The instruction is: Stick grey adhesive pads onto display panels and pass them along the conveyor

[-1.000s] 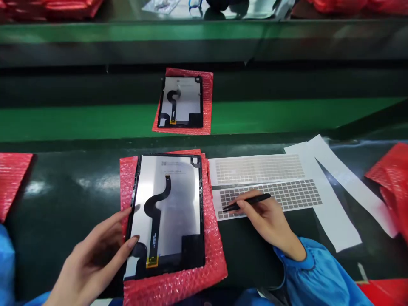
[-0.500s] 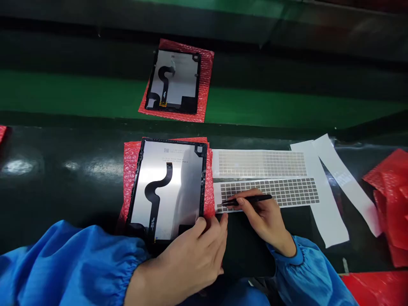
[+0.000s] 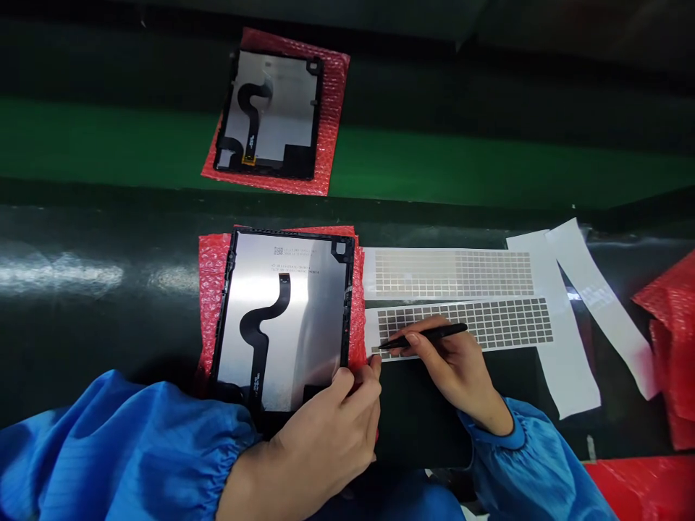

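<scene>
My right hand (image 3: 448,362) is closed round black tweezers (image 3: 428,336), their tips on the lower left corner of a white sheet with rows of small grey stickers (image 3: 504,324). My left hand (image 3: 331,427) lies at the lower right corner of a display panel (image 3: 320,311). Its fingers are curled together, with a fingertip by the sticker sheet's left corner; what lies under them is hidden. The panel shows its silver back, a black frame and a curved black flex cable (image 3: 259,347). Red bubble wrap (image 3: 211,282) lies beneath it.
A second display panel (image 3: 293,108) rests on red bubble wrap (image 3: 332,116) on the raised green ledge behind. Another sticker sheet (image 3: 450,273) lies above the first. White strips (image 3: 565,362) and piled red wrap (image 3: 678,325) are at the right.
The view has shifted a little, so the far panel appears further up and left. Both hands keep nearly the same places, the tweezers still at the sheet's lower left corner.
</scene>
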`<state>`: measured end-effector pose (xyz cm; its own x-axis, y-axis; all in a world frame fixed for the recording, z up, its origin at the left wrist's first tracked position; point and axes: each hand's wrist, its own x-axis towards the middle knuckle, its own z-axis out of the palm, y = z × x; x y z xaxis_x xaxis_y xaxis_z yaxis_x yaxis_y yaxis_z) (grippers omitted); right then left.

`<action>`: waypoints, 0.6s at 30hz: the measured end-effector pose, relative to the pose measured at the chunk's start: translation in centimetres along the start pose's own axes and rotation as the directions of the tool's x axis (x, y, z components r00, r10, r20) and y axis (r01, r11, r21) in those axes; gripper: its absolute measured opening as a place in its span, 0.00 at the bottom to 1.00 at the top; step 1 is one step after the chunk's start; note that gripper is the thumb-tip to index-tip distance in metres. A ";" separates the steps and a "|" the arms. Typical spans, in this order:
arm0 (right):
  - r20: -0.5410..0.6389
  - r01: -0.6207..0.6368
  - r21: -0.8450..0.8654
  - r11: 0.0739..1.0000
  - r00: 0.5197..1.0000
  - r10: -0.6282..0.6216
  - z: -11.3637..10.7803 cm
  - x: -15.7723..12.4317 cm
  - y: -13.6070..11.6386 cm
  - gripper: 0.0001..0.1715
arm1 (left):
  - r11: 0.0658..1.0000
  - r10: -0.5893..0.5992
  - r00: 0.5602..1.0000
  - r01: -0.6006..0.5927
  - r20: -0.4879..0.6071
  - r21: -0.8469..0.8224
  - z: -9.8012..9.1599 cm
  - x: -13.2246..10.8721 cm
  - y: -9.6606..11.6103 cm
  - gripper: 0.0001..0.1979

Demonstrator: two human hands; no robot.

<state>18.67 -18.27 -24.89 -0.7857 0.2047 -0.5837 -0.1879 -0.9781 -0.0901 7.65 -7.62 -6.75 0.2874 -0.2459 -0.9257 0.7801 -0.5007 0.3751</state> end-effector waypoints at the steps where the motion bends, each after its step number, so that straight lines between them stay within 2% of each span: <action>1: -0.001 -0.004 0.008 1.000 1.000 0.004 0.0 0.1 0.0 0.06 | 1.000 -0.001 1.000 0.001 -0.003 0.000 0.0 0.0 0.0 0.28; 4: -0.003 -0.016 0.054 0.998 1.000 0.016 0.1 0.3 -0.2 0.07 | 1.000 0.000 1.000 0.000 -0.009 -0.007 0.1 -0.1 0.1 0.27; 7: -0.018 -0.036 0.178 0.983 0.999 0.040 0.2 0.4 -0.6 0.08 | 1.000 -0.004 1.000 0.004 -0.015 -0.024 0.1 -0.1 0.2 0.27; 10: -0.062 -0.035 0.296 0.955 0.996 0.056 0.2 0.6 -1.2 0.09 | 0.998 -0.015 1.000 0.015 0.011 -0.055 -0.2 0.0 0.0 0.32; 12: -0.110 -0.016 0.318 0.948 0.992 0.054 0.2 0.9 -1.6 0.11 | 0.995 -0.012 1.000 0.013 0.014 -0.095 -0.8 0.0 -0.6 0.36; 14: -0.170 0.008 0.312 0.950 0.984 0.047 0.4 1.4 -2.0 0.13 | 0.990 0.015 0.999 -0.019 -0.035 -0.141 -1.5 0.0 -1.4 0.37; 16: -0.215 0.032 0.304 0.952 0.976 0.036 0.8 2.2 -2.3 0.14 | 0.984 0.026 0.993 -0.046 -0.116 -0.171 -2.3 -0.3 -2.4 0.32; 18: -0.227 0.059 0.313 0.948 0.974 0.014 1.3 3.1 -2.8 0.14 | 0.982 -0.016 0.983 -0.019 -0.184 -0.187 -2.8 -0.6 -3.4 0.27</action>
<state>16.00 -14.88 -25.38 -0.6336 0.1767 -0.7532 -0.4092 -0.9027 0.1326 6.34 -3.47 -7.57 0.3720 -0.0811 -0.9247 0.8648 -0.3318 0.3770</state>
